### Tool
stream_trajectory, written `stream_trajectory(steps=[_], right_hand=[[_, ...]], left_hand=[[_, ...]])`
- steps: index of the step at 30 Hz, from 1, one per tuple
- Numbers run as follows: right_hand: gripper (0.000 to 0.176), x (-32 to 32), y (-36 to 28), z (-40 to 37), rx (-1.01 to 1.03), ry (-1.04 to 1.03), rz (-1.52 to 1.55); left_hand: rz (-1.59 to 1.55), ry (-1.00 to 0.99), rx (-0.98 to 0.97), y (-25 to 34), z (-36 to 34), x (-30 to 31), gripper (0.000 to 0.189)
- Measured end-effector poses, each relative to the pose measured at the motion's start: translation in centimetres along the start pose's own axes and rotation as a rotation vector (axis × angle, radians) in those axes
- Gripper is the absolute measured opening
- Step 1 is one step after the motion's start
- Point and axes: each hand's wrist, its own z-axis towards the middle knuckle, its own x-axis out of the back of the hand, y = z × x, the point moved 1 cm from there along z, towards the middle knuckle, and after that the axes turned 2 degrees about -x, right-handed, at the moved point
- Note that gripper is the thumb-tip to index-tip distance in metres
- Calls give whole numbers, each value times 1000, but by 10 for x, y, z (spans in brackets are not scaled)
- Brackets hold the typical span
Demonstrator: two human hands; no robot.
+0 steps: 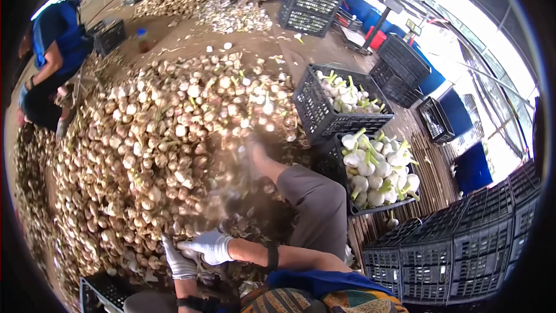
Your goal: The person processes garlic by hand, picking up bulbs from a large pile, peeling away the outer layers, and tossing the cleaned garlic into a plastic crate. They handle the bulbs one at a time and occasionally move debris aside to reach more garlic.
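At the bottom centre, beside the big heap of garlic bulbs (145,162), my two gloved hands are close together. My left hand (178,262), in a white glove, points up at the lower edge of the heap. My right hand (209,247), also in a white glove, reaches in from the right with its fingers toward my left hand. The fingers of both hands are bent around something small between them that I cannot make out. Peeled skins and loose bulbs lie around them.
Right of my leg (315,197) are two black crates (315,101) (336,165) of white garlic. Stacked crates (428,261) stand lower right, others (315,0) at the back. A co-worker (58,52) bends at the left. A black crate (95,298) is at the bottom left.
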Motion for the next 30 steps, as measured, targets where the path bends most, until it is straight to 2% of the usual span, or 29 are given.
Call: stream_trajectory(steps=[2, 3, 4, 5, 6, 7, 8, 9, 10, 11, 12, 13, 14, 16, 17, 18, 20, 22, 24, 26, 27, 30], right_hand=[[59, -3, 16, -4, -22, 192, 239], [53, 1, 22, -7, 4, 319, 444], [51, 14, 31, -13, 99, 435, 492], [50, 28, 43, -17, 63, 477, 740], [47, 55, 60, -23, 113, 420, 1146], [42, 101, 46, -52, -85, 674, 1048], [29, 122, 92, -46, 621, 468, 1778], [27, 162, 108, -87, 373, 746, 1459], [28, 185, 114, -106, 205, 1114, 1575], [25, 215, 97, -135, 360, 1236, 1514], [23, 229, 152, -152, 815, 1016, 1959], [24, 238, 183, -166, 997, 1041, 1706], [31, 231, 186, -162, 791, 1407, 1743], [38, 206, 163, -128, 657, 868, 1848], [44, 186, 134, -100, 143, 1039, 1801], [51, 154, 117, -79, -4, 834, 1907], [55, 96, 89, -38, 7, 498, 1881], [67, 48, 74, -5, 17, 324, 1832], [56, 30, 40, 8, -42, 126, 2061], [55, -3, 34, 26, -76, 124, 2100], [56, -14, 31, 29, -182, 117, 2079], [57, -47, 20, 35, -251, -32, 1971]], left_hand=[[32, 15, -29, -4, 9, -4, 58], [15, -2, -42, -1, 0, -29, 62], [-4, -18, -56, 7, -12, -57, 67], [70, 1, -29, 14, -17, -67, 76], [96, 60, -43, 15, -9, -58, 79], [168, 75, -27, 16, -7, -50, 79], [240, 91, -11, 14, -4, -43, 79], [288, 163, 21, 10, 0, -43, 66], [286, 166, 20, 7, 0, -39, 66], [408, 42, 62, 3, -2, -32, 54], [527, -80, 104, 0, -4, -28, 42], [569, -46, 6, -6, -8, -32, 21], [663, -85, -49, -3, -19, -40, 10], [912, -101, -329, -7, -21, -45, 9], [989, -126, -326, 0, -28, -55, 13], [1070, -141, -319, 10, -37, -63, 17], [1271, -182, -599, 3, -24, -38, 30], [1010, -126, -337, 14, -36, -54, 30], [844, -166, -338, 17, -36, -49, 32], [759, -151, -252, 28, -44, -55, 40], [808, -131, -330, 31, -44, -50, 35], [980, -42, -254, 35, -46, -21, 28]])
